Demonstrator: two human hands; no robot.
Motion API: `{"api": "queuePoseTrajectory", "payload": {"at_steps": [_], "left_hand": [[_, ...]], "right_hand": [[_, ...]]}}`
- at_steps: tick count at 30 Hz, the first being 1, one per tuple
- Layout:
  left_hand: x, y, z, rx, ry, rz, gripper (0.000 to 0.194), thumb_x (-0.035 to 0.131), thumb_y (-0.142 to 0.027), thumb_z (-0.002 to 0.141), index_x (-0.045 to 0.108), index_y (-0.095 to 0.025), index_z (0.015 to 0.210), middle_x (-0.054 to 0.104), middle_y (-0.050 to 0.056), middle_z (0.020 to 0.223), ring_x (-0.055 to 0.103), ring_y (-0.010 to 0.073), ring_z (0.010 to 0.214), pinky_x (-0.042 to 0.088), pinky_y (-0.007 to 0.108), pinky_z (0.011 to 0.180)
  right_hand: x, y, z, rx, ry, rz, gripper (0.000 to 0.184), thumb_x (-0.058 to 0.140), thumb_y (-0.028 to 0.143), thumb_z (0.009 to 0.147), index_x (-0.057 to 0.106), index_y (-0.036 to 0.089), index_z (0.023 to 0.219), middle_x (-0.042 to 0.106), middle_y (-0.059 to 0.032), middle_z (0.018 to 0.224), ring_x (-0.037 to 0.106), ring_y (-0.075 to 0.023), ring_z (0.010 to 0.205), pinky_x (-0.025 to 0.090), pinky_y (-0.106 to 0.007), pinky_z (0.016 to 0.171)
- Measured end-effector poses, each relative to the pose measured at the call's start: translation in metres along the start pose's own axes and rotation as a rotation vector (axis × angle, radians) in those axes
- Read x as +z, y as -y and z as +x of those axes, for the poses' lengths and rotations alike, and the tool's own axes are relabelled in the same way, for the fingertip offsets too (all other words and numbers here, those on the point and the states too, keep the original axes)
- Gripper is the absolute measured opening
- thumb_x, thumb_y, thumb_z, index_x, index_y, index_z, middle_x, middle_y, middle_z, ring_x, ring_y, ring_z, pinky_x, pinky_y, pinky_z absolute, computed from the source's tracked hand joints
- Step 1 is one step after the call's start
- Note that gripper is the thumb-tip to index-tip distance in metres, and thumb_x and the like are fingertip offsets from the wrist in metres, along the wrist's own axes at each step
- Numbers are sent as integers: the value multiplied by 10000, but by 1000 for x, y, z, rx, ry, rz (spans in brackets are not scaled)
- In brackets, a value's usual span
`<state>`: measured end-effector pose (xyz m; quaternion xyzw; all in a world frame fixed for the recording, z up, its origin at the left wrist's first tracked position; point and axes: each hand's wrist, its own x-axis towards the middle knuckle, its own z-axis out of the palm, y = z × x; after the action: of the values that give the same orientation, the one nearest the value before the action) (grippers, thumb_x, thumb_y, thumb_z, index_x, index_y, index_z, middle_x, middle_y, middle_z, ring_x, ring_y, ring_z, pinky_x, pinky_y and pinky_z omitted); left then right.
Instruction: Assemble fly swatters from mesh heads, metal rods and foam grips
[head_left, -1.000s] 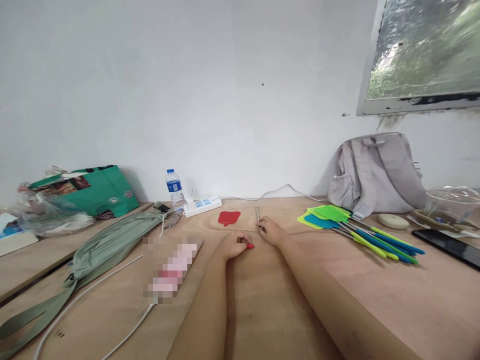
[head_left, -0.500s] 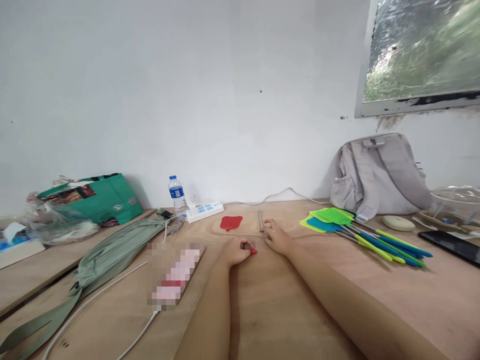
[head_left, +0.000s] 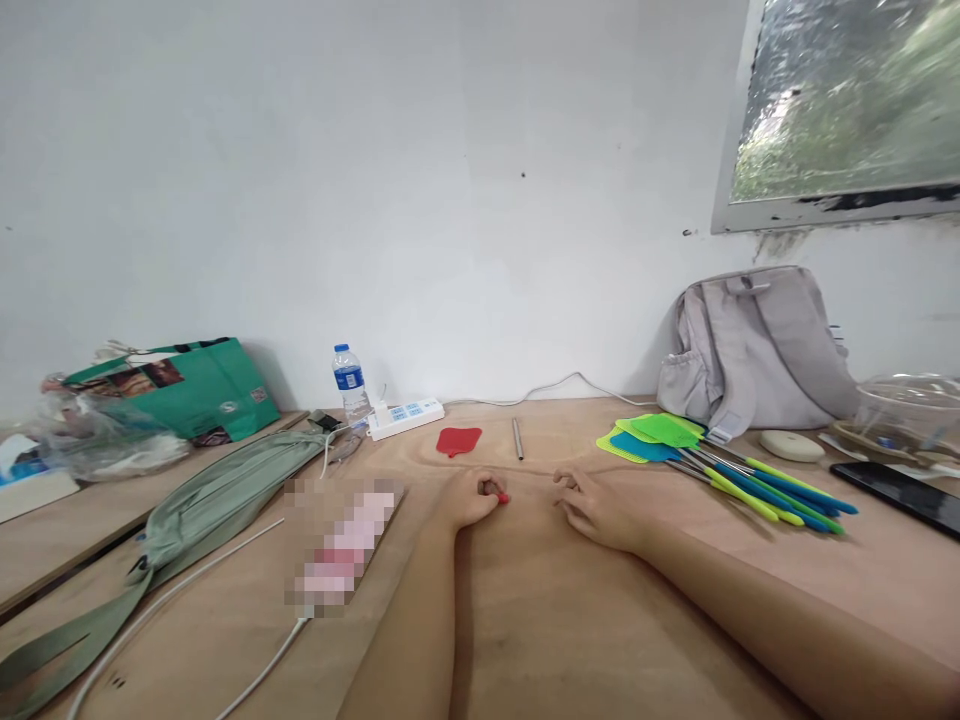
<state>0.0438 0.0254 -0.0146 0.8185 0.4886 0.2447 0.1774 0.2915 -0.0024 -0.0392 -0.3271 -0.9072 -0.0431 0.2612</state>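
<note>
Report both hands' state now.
Left hand: closed on a small red piece.
Right hand: open, fingers slightly curled, holding nothing visible.

"Where's this single view from?"

"The wearer's head — facing forward and down across the table (head_left: 555, 620) to the wall (head_left: 375, 200)."

"How near?"

"Close enough that left hand (head_left: 478, 500) and right hand (head_left: 600, 510) show below centre — the window (head_left: 855, 110) sits farther off, upper right."

We can't pin the room type, maybe a casual workroom: wooden desk (head_left: 555, 620) against plain scuffed wall (head_left: 300, 200), window (head_left: 855, 110), power strip (head_left: 406, 418), water bottle (head_left: 351, 383), backpack (head_left: 757, 350), green bag (head_left: 217, 390).
</note>
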Motion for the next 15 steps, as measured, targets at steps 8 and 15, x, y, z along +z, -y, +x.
{"api": "queuePoseTrajectory", "payload": {"at_steps": [8,15], "left_hand": [[-1,-4,2,52,-12,66,193,499,-149,615,639,-195,740,601,-10,704,499,124,640,332,217,561],[2,-8,1,78,5,111,206,488,-117,588,628,-196,717,606,-11,712,508,122,652,343,209,574]], "right_hand": [[-2,-2,0,122,-31,118,198,468,122,726,560,198,884,467,-79,1063,532,-155,843,437,-302,769],[-14,-21,-3,206,-99,-37,158,480,124,701,584,192,798,526,-65,975,508,-175,872,399,-308,785]]}}
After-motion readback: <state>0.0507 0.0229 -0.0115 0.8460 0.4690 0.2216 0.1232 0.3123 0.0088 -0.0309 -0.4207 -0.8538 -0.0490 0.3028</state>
